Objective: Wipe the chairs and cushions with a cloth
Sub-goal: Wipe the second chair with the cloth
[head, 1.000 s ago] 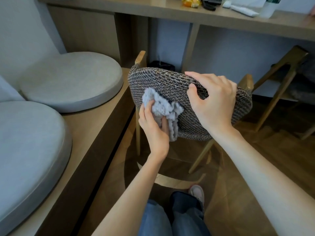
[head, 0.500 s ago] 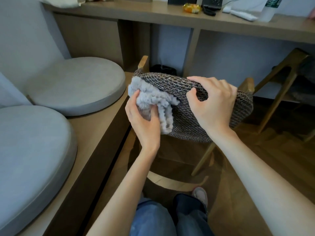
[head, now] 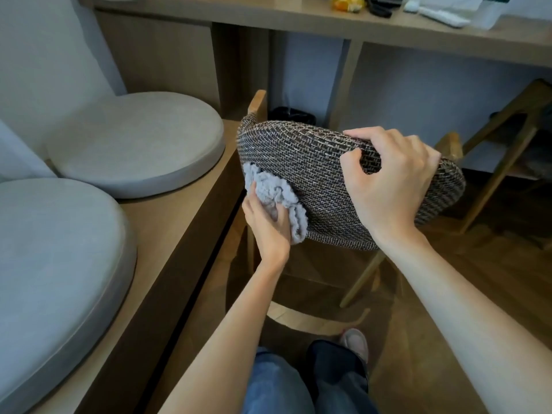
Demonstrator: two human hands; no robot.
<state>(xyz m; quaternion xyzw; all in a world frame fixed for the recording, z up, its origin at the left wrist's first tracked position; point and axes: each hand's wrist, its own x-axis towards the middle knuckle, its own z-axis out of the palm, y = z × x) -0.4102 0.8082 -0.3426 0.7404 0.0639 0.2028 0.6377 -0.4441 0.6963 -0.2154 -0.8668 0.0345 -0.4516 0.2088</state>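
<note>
Two hands work on the woven cushion (head: 325,174), which stands tilted on its edge above the wooden chair frame (head: 361,279), centre of the scene. Right hand (head: 385,186) grips the cushion's top edge, fingers curled over the far side, thumb on the near side. Left hand (head: 267,225) is clenched around a crumpled grey cloth (head: 274,195) and presses it against the near face of the cushion, at its lower left part. On the left, two round grey cushions (head: 134,144) lie on a wooden bench (head: 179,228), one nearer, one farther. Far side has a desk (head: 298,22) w/ small items. Jeans and one shoe (head: 355,345) show at the bottom.
</note>
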